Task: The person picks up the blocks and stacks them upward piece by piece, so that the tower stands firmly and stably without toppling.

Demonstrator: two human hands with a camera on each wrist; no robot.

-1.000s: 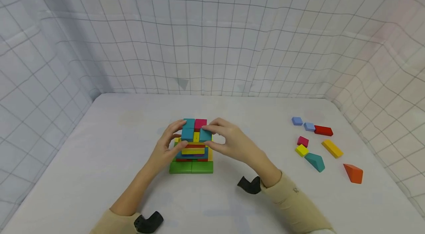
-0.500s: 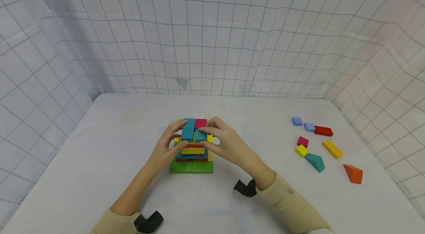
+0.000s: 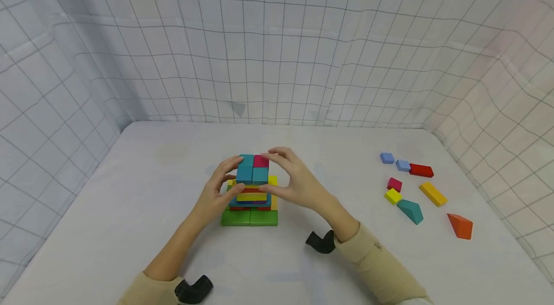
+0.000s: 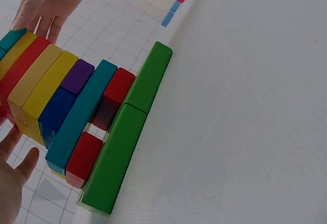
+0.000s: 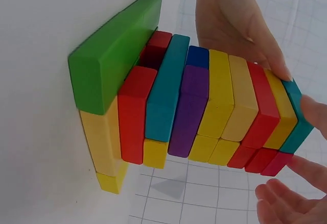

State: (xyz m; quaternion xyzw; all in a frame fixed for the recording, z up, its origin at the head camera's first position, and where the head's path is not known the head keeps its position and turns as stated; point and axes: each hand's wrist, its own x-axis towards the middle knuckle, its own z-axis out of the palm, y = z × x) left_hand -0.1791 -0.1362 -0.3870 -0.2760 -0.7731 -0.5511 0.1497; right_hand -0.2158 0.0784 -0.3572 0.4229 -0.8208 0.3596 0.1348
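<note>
A tower of coloured wooden blocks [image 3: 252, 196] stands on a green base [image 3: 235, 218]. Its top layer shows several teal blocks [image 3: 245, 174] and one crimson block [image 3: 260, 161]. On the tower's left, my left hand [image 3: 218, 190] grips the top teal blocks, thumb in front and fingers at the far corner. My right hand [image 3: 300, 182] is at the right side with fingers spread: an index fingertip at the crimson block, the thumb low near the front. The front right teal block [image 3: 260, 176] lies flush beside its neighbour. In the right wrist view, purple [image 5: 189, 109] and yellow layers show lower down.
Loose blocks lie to the right: two light blue blocks [image 3: 387, 158], a long red one [image 3: 421, 170], a crimson cube [image 3: 394, 184], a yellow cube [image 3: 393, 196], a yellow bar [image 3: 433, 194], a teal wedge [image 3: 411, 211] and an orange wedge [image 3: 460, 226]. White gridded cloth [image 3: 277, 55] surrounds the table.
My right hand has slid the front right teal block left against its neighbour and let go, the index moving up to the crimson block. My left hand has stayed in place.
</note>
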